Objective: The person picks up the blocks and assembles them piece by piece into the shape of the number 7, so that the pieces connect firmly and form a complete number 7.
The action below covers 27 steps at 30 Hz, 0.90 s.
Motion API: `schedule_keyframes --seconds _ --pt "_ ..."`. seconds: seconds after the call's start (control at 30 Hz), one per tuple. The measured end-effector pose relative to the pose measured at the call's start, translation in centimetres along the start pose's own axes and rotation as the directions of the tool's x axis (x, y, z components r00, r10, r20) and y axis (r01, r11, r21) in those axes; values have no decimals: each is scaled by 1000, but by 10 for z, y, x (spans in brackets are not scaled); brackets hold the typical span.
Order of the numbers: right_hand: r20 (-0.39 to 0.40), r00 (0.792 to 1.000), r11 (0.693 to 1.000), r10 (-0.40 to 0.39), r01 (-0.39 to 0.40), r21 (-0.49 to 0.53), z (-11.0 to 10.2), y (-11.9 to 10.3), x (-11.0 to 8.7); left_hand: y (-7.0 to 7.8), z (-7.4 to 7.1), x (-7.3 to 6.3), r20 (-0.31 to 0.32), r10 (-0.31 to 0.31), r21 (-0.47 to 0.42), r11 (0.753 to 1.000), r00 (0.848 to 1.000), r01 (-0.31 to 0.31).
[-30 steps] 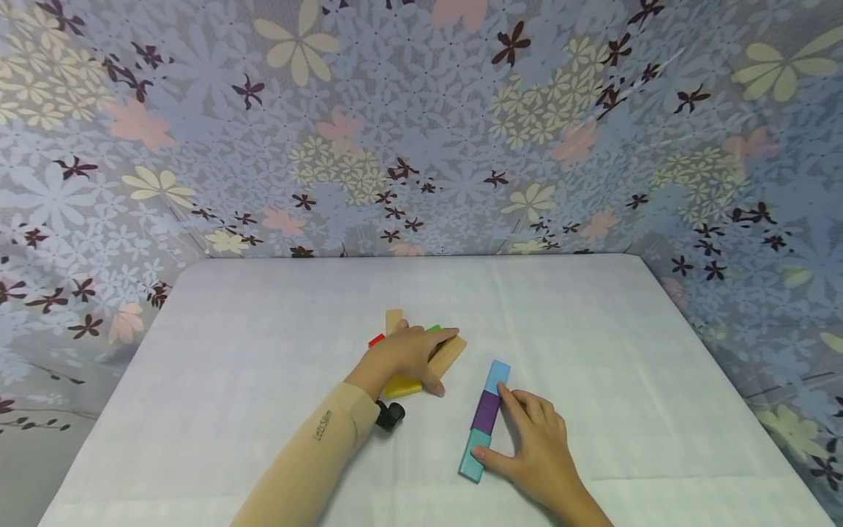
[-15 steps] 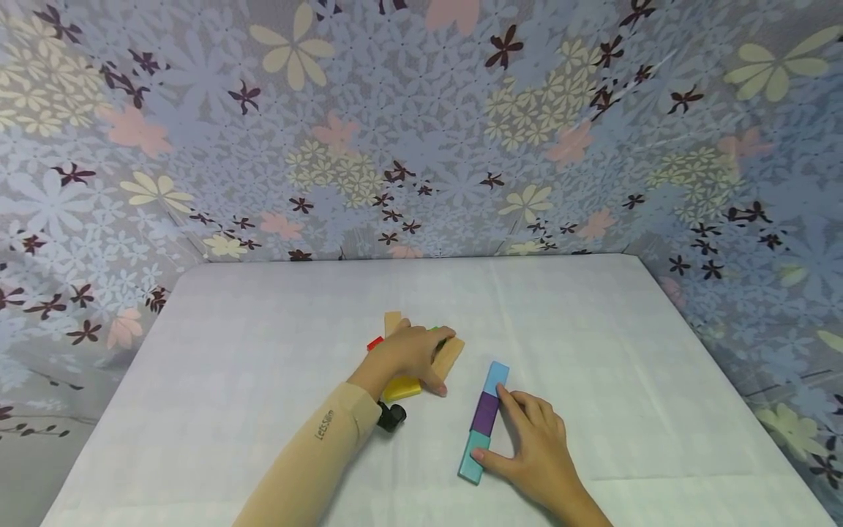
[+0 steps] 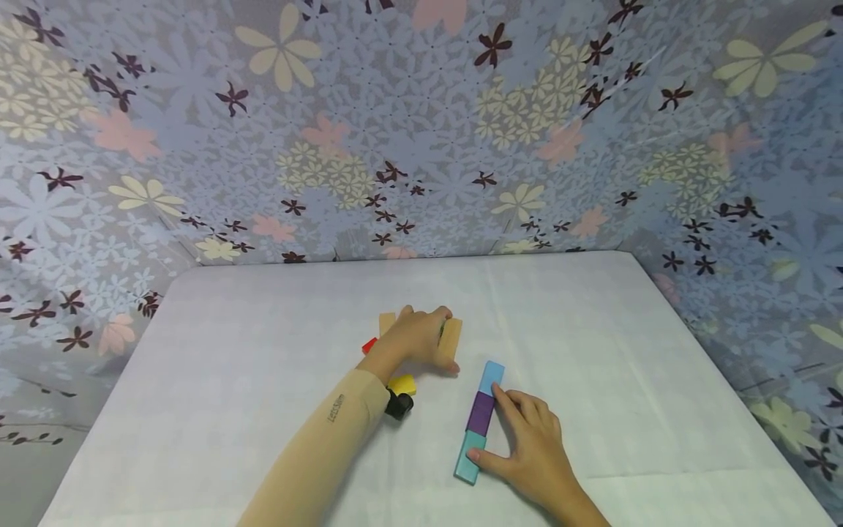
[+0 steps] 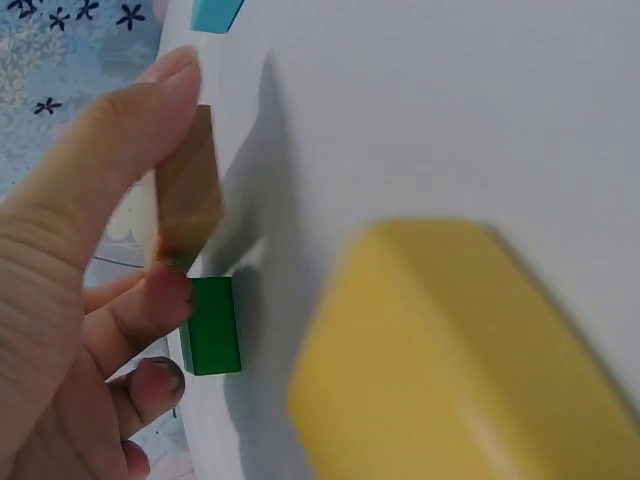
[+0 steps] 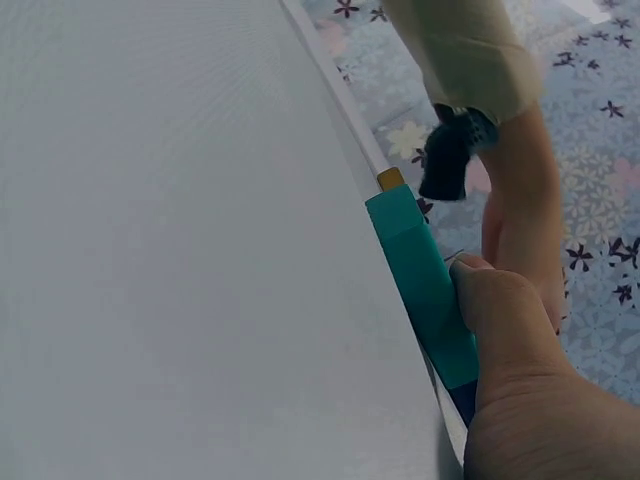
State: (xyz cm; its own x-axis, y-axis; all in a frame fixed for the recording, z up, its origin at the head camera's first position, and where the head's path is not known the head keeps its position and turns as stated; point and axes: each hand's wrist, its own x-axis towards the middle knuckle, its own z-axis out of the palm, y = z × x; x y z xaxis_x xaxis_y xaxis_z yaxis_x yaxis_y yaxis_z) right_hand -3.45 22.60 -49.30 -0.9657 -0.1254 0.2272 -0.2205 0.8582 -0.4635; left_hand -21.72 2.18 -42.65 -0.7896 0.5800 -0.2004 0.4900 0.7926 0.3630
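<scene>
My left hand (image 3: 418, 338) pinches a plain wooden block (image 3: 450, 341) between thumb and fingers. In the left wrist view the wooden block (image 4: 187, 190) casts a shadow on the cloth and appears raised. A green block (image 4: 212, 325) stands just beyond it, mostly hidden in the head view. My right hand (image 3: 536, 446) rests beside a row of three blocks laid end to end: light blue (image 3: 491, 375), purple (image 3: 481, 415) and teal (image 3: 470, 461). Its thumb touches the teal block and its index finger the light blue one.
A yellow block (image 3: 402, 385) lies below the left wrist, beside the black wrist camera (image 3: 399, 404). A red block (image 3: 369, 345) and another wooden block (image 3: 386, 320) show partly behind the left hand. White cloth (image 3: 263, 351) covers the table; flowered fabric (image 3: 421, 146) hangs behind.
My left hand has taken up the wooden block and shifted slightly right and away, turning the block more upright in view. The right hand and its row stay put.
</scene>
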Motion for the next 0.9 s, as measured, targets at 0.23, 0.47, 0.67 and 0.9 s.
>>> schedule_keyframes --seconds 0.23,0.47,0.67,0.9 --pt "9 1000 1000 8 -8 0 0 0 0 12 3 25 -31 -35 -38 999 999 33" --pt "-15 1000 1000 -7 6 -5 0 0 1 26 11 41 -78 -89 -72 994 993 84" --pt "-9 1000 1000 -5 5 -7 0 -1 1 29 18 46 -85 -115 -52 993 990 111" --pt "-14 1000 1000 0 0 2 0 1 0 39 21 49 -25 -105 -46 994 994 104"
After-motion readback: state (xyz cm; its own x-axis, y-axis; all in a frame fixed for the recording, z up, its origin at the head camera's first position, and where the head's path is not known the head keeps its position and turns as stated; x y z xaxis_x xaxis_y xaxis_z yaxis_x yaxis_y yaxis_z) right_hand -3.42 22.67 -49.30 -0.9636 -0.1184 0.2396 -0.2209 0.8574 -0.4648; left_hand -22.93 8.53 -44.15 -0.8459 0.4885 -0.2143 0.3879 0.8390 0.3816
